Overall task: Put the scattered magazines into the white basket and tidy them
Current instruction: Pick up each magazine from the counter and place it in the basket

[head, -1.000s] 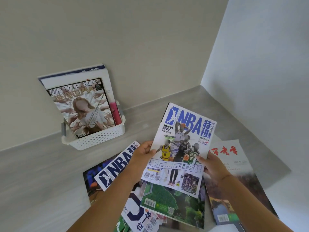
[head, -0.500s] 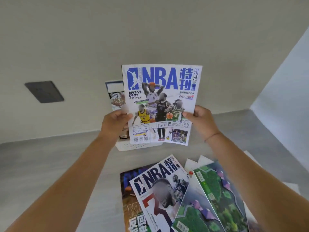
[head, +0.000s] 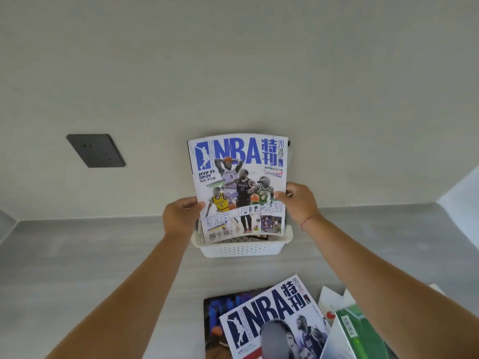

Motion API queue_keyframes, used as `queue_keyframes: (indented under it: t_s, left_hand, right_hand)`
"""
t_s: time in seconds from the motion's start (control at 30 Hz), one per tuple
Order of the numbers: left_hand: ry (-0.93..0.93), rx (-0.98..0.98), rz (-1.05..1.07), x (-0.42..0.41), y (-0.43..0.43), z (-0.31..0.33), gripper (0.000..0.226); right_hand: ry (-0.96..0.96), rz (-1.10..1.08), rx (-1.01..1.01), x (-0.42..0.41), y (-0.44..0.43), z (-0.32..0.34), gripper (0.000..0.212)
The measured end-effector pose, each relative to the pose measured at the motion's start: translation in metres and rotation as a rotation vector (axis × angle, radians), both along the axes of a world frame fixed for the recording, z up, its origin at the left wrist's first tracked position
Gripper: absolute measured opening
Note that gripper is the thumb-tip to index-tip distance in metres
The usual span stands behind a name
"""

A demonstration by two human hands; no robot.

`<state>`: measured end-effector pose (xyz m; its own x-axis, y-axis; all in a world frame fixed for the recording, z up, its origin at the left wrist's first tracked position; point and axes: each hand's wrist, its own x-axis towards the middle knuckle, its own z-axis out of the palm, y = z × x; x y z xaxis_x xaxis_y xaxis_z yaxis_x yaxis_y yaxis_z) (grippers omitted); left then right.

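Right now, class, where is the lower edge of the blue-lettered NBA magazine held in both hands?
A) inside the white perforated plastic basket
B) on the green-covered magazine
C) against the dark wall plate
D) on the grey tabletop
A: gripped by the left hand and right hand, the blue-lettered NBA magazine stands upright, its lower edge inside the white perforated plastic basket.

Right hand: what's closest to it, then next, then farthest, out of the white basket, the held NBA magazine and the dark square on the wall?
1. Held NBA magazine: the right hand grips its right edge.
2. White basket: just below the hand.
3. Dark wall plate: far left, on the wall.
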<state>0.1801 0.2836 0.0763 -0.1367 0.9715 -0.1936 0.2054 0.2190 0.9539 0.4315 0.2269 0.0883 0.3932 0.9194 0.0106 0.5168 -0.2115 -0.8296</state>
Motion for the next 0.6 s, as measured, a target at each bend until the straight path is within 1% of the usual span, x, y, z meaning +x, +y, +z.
queue_keyframes:
  t_s: [0.1, 0.2, 0.3, 0.37, 0.43, 0.47, 0.6]
  left_hand:
    - [0.050, -0.032, 0.034, 0.001, 0.005, -0.017, 0.010]
    - [0.086, -0.031, 0.077, 0.002, 0.013, -0.024, 0.008]
    - [0.135, 0.009, 0.065, 0.006, 0.021, -0.025, 0.018]
    - [0.126, 0.021, 0.039, 0.009, 0.023, -0.026, 0.021]
    - [0.097, 0.029, 0.036, 0.012, 0.023, -0.028, 0.017]
    - [0.093, 0.036, 0.039, 0.013, 0.023, -0.030, 0.015]
    - [0.094, 0.035, 0.075, 0.016, 0.026, -0.032, 0.015]
  right_hand:
    - [0.012, -0.019, -0.049, 0.001, 0.005, -0.017, 0.019]
    - [0.003, -0.043, -0.075, 0.001, 0.010, -0.029, 0.014]
    - [0.029, -0.132, -0.057, 0.003, 0.014, -0.036, 0.011]
    - [0.083, -0.173, -0.038, 0.004, 0.015, -0.037, 0.020]
    - [0.095, -0.185, -0.058, 0.004, 0.016, -0.039, 0.033]
    - [0.085, -0.181, -0.074, 0.003, 0.017, -0.039, 0.035]
    - [0.014, -0.173, -0.080, 0.002, 0.022, -0.038, 0.016]
